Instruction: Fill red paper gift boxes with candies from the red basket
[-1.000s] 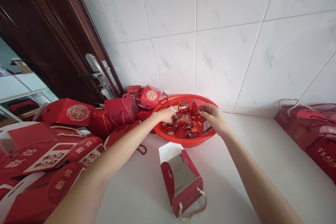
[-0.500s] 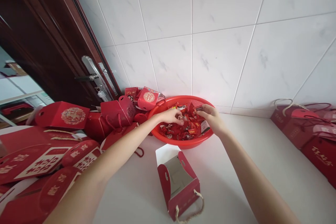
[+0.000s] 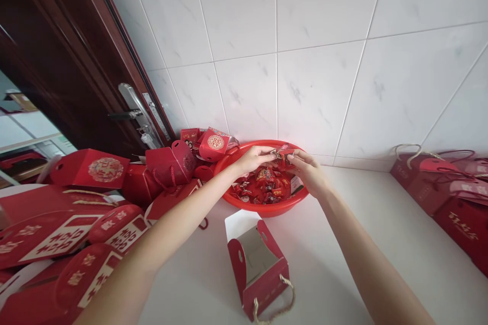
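Over a red plastic basket (image 3: 265,209) of wrapped candies (image 3: 267,186), my two hands meet near its far side. My left hand (image 3: 253,159) pinches one side of a small red-wrapped candy (image 3: 284,155). The fingers of my right hand (image 3: 311,172) are closed on its other side. Whether more than one piece is between them, I cannot tell. In front of the basket stands a red gift box (image 3: 267,289) with its top open, two rounded side flaps and a rope handle hanging toward me; inside, only its pale walls show.
Folded red gift boxes (image 3: 107,167) with gold and white print are piled along the left. Red gift bags (image 3: 438,198) with cord handles stand at the right. Behind the white table (image 3: 343,244) is a tiled wall (image 3: 316,61), with a dark door (image 3: 87,61) at the left.
My left hand has moved up and right, out of the candies, to meet my right hand. A red-wrapped candy is now held up between their fingers. The open box has stayed put.
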Motion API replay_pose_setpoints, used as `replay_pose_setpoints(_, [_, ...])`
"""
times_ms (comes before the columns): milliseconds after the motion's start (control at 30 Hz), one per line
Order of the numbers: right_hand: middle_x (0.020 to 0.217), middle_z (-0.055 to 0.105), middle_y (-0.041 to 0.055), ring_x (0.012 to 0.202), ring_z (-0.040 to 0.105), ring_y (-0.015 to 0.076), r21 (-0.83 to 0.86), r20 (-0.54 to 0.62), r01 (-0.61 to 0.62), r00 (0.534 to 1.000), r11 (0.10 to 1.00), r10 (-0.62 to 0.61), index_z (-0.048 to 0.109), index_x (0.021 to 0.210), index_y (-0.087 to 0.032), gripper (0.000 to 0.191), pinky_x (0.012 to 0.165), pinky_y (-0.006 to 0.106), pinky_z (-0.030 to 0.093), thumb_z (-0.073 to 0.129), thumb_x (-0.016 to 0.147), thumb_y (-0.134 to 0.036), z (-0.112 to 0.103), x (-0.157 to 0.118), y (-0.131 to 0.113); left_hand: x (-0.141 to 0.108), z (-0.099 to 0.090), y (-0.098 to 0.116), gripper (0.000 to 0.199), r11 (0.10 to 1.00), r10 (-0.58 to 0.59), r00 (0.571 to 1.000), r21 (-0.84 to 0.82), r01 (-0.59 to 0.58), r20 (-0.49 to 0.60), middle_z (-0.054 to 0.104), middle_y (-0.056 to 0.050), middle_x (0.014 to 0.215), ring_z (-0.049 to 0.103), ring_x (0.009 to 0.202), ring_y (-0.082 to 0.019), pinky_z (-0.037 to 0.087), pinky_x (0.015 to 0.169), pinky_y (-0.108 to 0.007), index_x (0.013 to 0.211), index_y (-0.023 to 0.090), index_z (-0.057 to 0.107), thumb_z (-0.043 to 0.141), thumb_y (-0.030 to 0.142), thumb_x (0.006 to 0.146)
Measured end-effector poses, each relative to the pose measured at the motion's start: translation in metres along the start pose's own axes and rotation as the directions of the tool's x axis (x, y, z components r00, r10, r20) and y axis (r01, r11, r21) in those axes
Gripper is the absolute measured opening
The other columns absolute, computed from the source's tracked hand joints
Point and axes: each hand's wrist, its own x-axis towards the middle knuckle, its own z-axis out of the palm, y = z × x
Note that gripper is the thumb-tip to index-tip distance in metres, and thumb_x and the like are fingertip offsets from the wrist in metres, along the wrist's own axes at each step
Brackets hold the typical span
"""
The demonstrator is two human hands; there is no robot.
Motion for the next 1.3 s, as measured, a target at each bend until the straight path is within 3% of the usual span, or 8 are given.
replay_pose_setpoints(333, [0.099,0.076,0.0021,0.094,0.07,0.0211,0.061,0.006,-0.067,0.998,0.996,0.066,0.072,0.096,-0.027,0.041,0.091,0.039,0.055,0.081,0.07,-0.057,-0.008,0.005,0.003,-0.003,0.006,0.004,0.042,0.999,0.008,1.0,-0.046,-0.009,-0.014,0.075,-0.009,0.109,0.068,0.097,-0.02,0.053,0.092,-0.037,0.109,0.014,0.076,0.08,0.042,0.078])
replay_pose_setpoints(700, [0.095,0.076,0.0012,0.098,0.069,0.0222,0.109,-0.073,-0.042,0.996,0.993,0.05,0.073,0.086,-0.026,0.037,0.091,0.038,0.056,0.087,0.063,-0.053,-0.007,0.006,0.003,-0.011,0.006,0.004,0.036,1.0,-0.019,0.998,-0.02,0.017,-0.062,0.075,-0.007,0.106,0.068,0.088,-0.017,0.054,0.087,-0.033,0.106,0.014,0.075,0.08,0.037,0.078])
replay_pose_setpoints(867, [0.092,0.075,0.0023,0.096,0.069,0.0238,0.076,-0.043,-0.035,0.998,0.996,0.039,0.073,0.088,-0.026,0.038,0.091,0.04,0.055,0.085,0.064,-0.053,-0.008,0.006,0.004,-0.007,0.003,0.008,0.043,0.999,-0.033,0.999,0.026,0.032,0.019,0.075,-0.008,0.11,0.068,0.093,-0.019,0.053,0.089,-0.035,0.109,0.015,0.075,0.081,0.043,0.077])
replay_pose_setpoints(1000, [0.086,0.073,0.0014,0.089,0.068,0.0221,0.093,-0.059,-0.034,0.997,0.995,0.04,0.072,0.084,-0.026,0.035,0.087,0.038,0.055,0.085,0.063,-0.051,-0.009,0.007,0.005,0.003,-0.016,0.021,0.05,0.982,-0.108,0.988,0.167,0.089,0.11,0.073,-0.01,0.117,0.069,0.096,-0.021,0.052,0.088,-0.034,0.116,0.016,0.073,0.075,0.051,0.08])
replay_pose_setpoints(1067, [0.084,0.071,0.0005,0.085,0.066,0.0202,0.103,-0.074,-0.037,0.996,0.994,0.044,0.071,0.082,-0.025,0.034,0.085,0.037,0.056,0.085,0.065,-0.05,-0.011,0.008,0.005,0.008,-0.031,0.021,0.048,0.944,-0.148,0.989,0.302,0.133,0.026,0.073,-0.01,0.116,0.069,0.094,-0.022,0.052,0.085,-0.034,0.117,0.017,0.073,0.068,0.053,0.085])
replay_pose_setpoints(1133, [0.083,0.07,0.0001,0.086,0.066,0.0203,0.115,-0.087,-0.03,0.995,0.993,0.04,0.069,0.081,-0.025,0.032,0.085,0.037,0.056,0.083,0.067,-0.05,-0.012,0.008,0.005,0.013,-0.047,0.013,0.037,0.838,-0.182,0.978,0.503,0.209,-0.104,0.075,-0.008,0.109,0.068,0.095,-0.023,0.05,0.085,-0.032,0.105,0.018,0.075,0.066,0.048,0.085])
replay_pose_setpoints(1200, [0.083,0.069,0.0,0.09,0.066,0.0218,0.136,-0.103,-0.023,0.994,0.99,0.037,0.066,0.08,-0.025,0.032,0.086,0.04,0.057,0.083,0.067,-0.049,-0.013,0.009,0.005,0.015,-0.059,-0.002,0.022,0.647,-0.274,0.942,0.688,0.329,-0.192,0.075,-0.005,0.092,0.066,0.098,-0.026,0.047,0.088,-0.031,0.081,0.02,0.075,0.074,0.041,0.076])
replay_pose_setpoints(1300, [0.084,0.068,0.0,0.092,0.066,0.0226,0.165,-0.116,-0.028,0.992,0.986,0.048,0.064,0.079,-0.025,0.032,0.086,0.042,0.058,0.084,0.067,-0.047,-0.014,0.009,0.005,0.016,-0.069,-0.03,0.029,0.55,-0.386,0.894,0.721,0.421,-0.227,0.068,-0.005,0.069,0.065,0.093,-0.03,0.047,0.086,-0.032,0.053,0.019,0.06,0.086,0.032,0.056])
